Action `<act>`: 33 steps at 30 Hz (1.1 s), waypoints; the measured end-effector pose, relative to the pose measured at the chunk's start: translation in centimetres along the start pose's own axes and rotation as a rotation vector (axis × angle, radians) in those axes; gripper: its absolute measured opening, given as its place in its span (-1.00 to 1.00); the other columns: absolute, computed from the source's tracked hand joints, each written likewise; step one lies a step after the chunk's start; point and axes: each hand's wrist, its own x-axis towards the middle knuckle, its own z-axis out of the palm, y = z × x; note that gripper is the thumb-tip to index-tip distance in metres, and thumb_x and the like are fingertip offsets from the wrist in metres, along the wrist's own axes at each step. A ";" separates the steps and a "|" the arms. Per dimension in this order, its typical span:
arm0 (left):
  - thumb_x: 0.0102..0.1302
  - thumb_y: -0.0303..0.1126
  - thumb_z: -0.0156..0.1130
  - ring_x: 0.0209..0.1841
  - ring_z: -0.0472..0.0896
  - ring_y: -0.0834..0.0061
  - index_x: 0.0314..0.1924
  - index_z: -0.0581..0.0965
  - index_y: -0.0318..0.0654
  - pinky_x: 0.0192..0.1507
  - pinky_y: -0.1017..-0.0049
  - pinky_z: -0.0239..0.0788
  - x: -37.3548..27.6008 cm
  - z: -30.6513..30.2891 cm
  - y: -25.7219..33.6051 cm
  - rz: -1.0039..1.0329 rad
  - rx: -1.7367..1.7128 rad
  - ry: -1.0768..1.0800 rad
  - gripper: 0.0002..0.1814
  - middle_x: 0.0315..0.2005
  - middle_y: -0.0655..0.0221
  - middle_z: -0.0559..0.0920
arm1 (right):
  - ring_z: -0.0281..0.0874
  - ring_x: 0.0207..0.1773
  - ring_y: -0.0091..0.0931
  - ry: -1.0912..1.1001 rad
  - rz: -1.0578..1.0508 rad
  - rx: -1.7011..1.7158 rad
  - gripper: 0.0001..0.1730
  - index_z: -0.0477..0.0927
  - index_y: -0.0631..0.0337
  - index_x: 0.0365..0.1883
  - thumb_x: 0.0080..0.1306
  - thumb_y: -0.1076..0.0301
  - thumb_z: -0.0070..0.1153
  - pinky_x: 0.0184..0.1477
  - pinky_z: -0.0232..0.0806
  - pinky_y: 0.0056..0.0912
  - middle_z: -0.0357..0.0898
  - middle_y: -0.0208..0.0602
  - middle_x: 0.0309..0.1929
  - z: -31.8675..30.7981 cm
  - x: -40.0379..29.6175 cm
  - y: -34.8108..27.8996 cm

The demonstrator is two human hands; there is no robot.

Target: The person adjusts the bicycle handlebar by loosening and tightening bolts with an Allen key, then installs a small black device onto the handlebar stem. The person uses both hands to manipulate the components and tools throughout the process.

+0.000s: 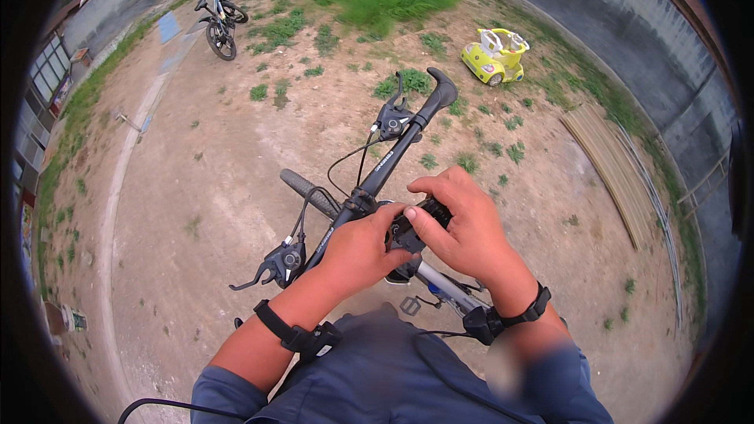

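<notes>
Both hands are at a small dark block-like part [410, 239], just behind the stem of a bicycle; the fingers partly cover it and its exact kind is unclear. My left hand [362, 244] grips its left side. My right hand [468, 224] curls around its far right side, thumb on top. Beneath and ahead lies the black handlebar [377, 176], turned at an angle. It carries a brake lever with shifter [394, 121] near the far grip [439, 94] and another brake lever [285, 265] near my left forearm. The silver frame tube [450, 288] runs back under my right wrist.
The front tyre [309, 191] points to the left. A pedal [410, 306] shows below the frame. Farther off stand another bicycle [221, 20] and a yellow-green toy car [495, 58]. Long boards [607, 176] and thin poles [654, 212] lie along the right wall.
</notes>
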 end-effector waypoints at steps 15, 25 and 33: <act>0.12 -0.35 0.48 -0.16 0.76 0.10 0.33 0.55 -0.13 -0.18 0.18 0.61 0.4 0.9 -0.6 0.336 0.097 0.090 -0.30 -0.14 0.21 0.73 | 0.63 0.16 -0.22 -0.333 -0.029 0.270 -0.30 0.56 0.14 0.41 0.29 0.40 0.48 0.16 0.55 -0.24 0.55 -0.11 0.29 -4.4 -3.8 1.4; 0.13 -0.33 0.45 -0.26 0.72 0.12 0.27 0.64 -0.06 -0.25 0.14 0.56 0.7 -0.4 -1.2 0.393 0.205 0.008 -0.38 -0.31 0.29 0.63 | 0.66 0.27 -0.10 -0.284 -0.371 -0.012 -0.32 0.70 0.08 0.17 0.04 0.27 0.66 0.18 0.59 -0.11 0.65 -0.17 0.26 -3.9 -2.8 1.4; 0.11 -0.38 0.53 -0.14 0.77 0.11 0.31 0.57 -0.09 -0.17 0.23 0.61 -0.8 0.8 -1.0 0.329 0.091 0.168 -0.30 -0.11 0.26 0.76 | 0.67 -0.21 -0.24 -0.144 -0.231 -0.200 -0.59 0.67 0.05 -0.25 0.06 0.06 0.56 -0.26 0.51 -0.15 0.58 -0.35 -0.23 -2.2 -2.3 -1.8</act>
